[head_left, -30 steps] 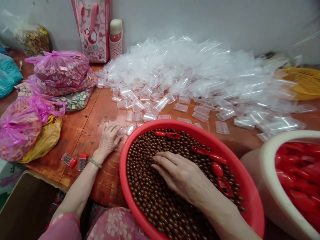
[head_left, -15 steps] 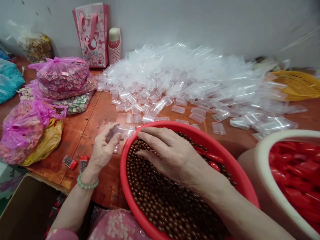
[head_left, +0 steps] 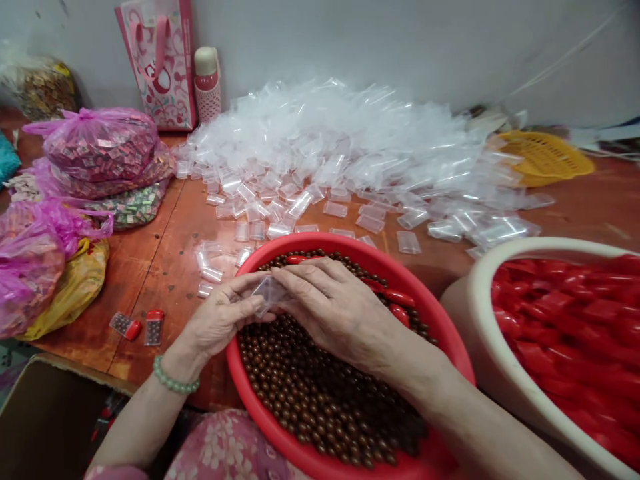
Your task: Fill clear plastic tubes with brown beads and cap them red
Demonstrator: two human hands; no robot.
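My left hand point(head_left: 225, 317), with a green bead bracelet point(head_left: 175, 380) at the wrist, pinches a small clear plastic case point(head_left: 269, 291) over the left rim of a red basin point(head_left: 463, 363). From the right, my right hand point(head_left: 335, 303) reaches across the basin, its fingers curled against the same case; its thumb and palm side are partly hidden. Glossy brown balls point(head_left: 300, 393) fill the basin below both hands. A few red caps point(head_left: 399, 298) lie on the balls, partly behind my right hand.
Clear cases point(head_left: 345, 147) form a large heap at the back. Two filled red-capped cases point(head_left: 154, 328) lie at left, above an open carton point(head_left: 45, 413). A cream tub point(head_left: 475, 300) of red pieces stands right; pink bags point(head_left: 100, 147), a yellow basket point(head_left: 547, 157) and a flask point(head_left: 207, 83) are behind.
My left hand has brought the clear case right, to the basin's rim. The fingers of my right hand have closed in against it. The whole view has shifted slightly.
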